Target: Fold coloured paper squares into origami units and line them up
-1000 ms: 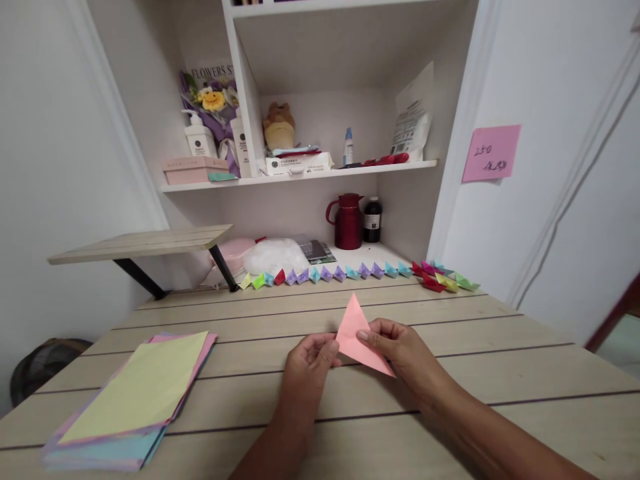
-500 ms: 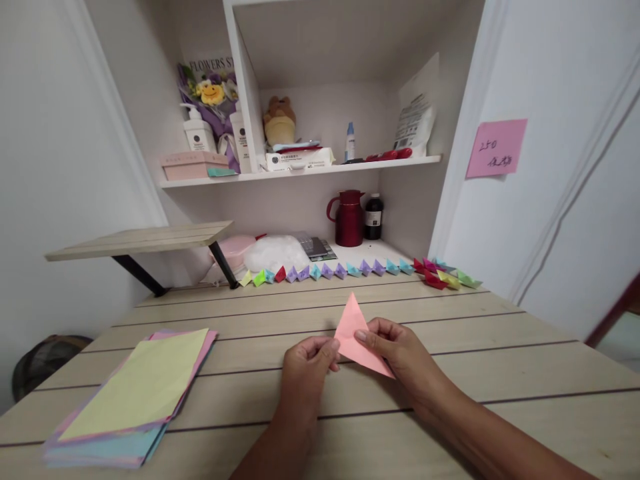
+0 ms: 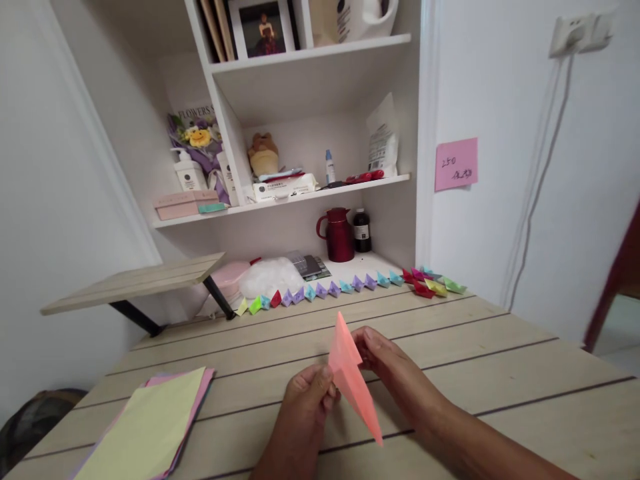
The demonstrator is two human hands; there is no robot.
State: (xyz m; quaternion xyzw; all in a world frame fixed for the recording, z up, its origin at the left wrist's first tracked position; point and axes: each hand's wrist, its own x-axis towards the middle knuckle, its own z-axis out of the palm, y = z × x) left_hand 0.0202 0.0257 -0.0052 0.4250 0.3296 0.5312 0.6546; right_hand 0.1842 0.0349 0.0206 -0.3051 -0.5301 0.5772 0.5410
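Observation:
A sheet of pink paper, folded into pointed flaps, stands tilted above the table between my hands. Its tip points up and away, and a long corner hangs down toward me. My left hand pinches its left edge between thumb and curled fingers. At the upper right edge, my right hand has its fingers bent against the paper, the fingertips partly hidden behind it. To the left lies a stack of coloured paper with a yellow sheet on top.
A row of small folded paper boats runs along the table's back edge, with more boats clustered at its right end. Behind stand a dark red jug and a dark bottle. A small raised shelf stands at the left.
The pink paper has turned from lying nearly flat-on to edge-on, its lower corner swinging toward me. My right thumb has left its face, and that hand has shifted to the far edge. The view has tilted up.

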